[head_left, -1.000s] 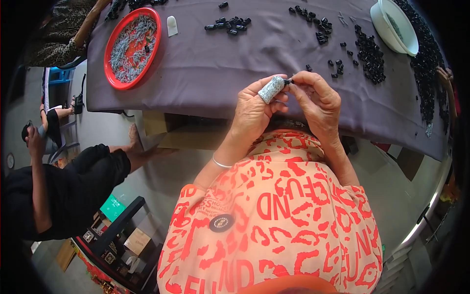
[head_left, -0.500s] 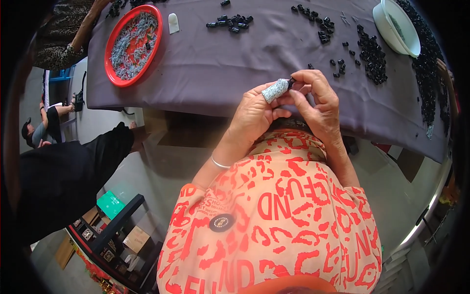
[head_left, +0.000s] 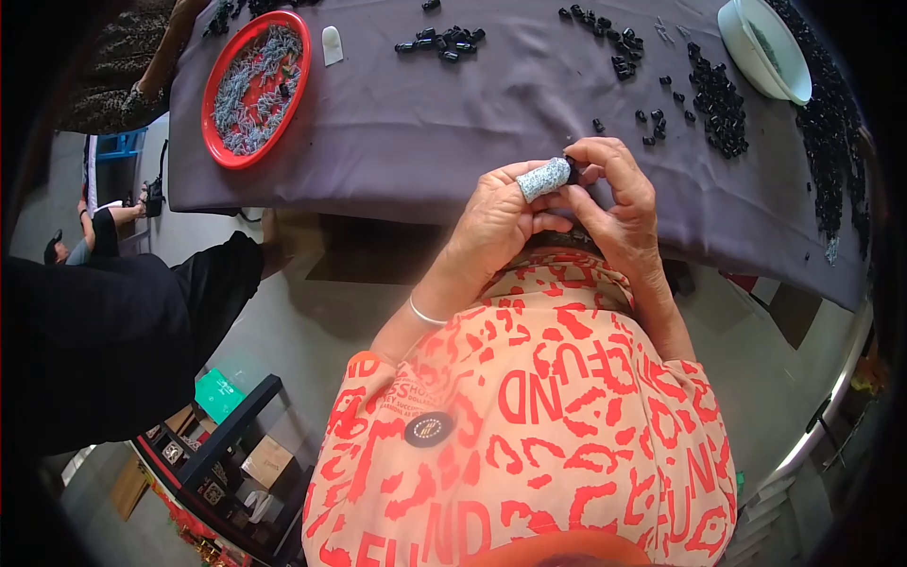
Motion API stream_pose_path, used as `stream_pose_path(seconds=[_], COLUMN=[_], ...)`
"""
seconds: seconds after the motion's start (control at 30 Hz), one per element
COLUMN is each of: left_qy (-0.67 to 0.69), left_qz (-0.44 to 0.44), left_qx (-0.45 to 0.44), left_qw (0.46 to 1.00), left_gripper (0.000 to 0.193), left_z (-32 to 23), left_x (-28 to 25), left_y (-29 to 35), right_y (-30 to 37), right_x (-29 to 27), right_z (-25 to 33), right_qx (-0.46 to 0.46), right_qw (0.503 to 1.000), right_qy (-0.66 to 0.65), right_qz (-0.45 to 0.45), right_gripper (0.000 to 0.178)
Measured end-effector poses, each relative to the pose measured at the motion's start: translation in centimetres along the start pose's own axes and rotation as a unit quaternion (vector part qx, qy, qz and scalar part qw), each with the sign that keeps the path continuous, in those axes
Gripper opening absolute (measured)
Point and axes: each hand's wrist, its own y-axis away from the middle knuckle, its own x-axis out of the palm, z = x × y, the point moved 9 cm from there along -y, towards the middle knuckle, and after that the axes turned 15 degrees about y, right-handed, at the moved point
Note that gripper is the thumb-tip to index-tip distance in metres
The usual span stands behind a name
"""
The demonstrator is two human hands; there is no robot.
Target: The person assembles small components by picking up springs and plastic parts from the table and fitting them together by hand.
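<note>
Both my hands meet in front of my chest, at the near edge of the table. A speckled grey-white finger cover (head_left: 545, 180) is on a digit of my left hand (head_left: 487, 215), its tip against a small black piece (head_left: 573, 171). My right hand (head_left: 621, 206) pinches that piece from the other side with thumb and fingertips. Its exact form is mostly hidden by the fingers. Beyond my hands, several loose black pieces (head_left: 652, 123) lie on the dark cloth, close to a larger heap of black pieces (head_left: 721, 111).
A red tray (head_left: 236, 162) of thin grey bits stands far left, beside a white finger cover (head_left: 332, 45). At the far right are a pale basin (head_left: 735, 49) and a long black pile (head_left: 831, 161). A person in black (head_left: 104, 350) is close on my left.
My left hand and its finger cover have shifted slightly right, and the cover lies more level. The person in black has moved a little.
</note>
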Motion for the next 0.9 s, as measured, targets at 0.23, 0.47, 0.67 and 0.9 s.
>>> stream_pose_path(seconds=[0.23, 0.47, 0.67, 0.9], left_qy=[-0.194, -0.146, -0.151, -0.177], left_qz=[-0.003, -0.033, 0.002, 0.012], left_qx=[0.067, 0.063, 0.038, 0.012], left_qw=[0.979, 0.987, 0.988, 0.984], left_gripper=[0.022, 0.016, 0.016, 0.016], left_z=[-2.0, -1.9, -1.5, -1.5], left_x=[0.4, -1.0, -1.4, -0.9], left_y=[-0.3, 0.0, 0.2, 1.0], right_y=[-0.1, -0.8, -0.5, -0.6], right_x=[-0.1, 0.8, 1.6, 2.2], right_z=[1.5, 3.2, 3.6, 4.5], right_qx=[-0.104, -0.156, -0.182, -0.221], right_qw=[0.984, 0.958, 0.935, 0.911], right_qy=[0.137, 0.234, 0.283, 0.321], right_qz=[-0.036, 0.064, 0.113, 0.136], right_gripper=[0.040, 0.040, 0.038, 0.026])
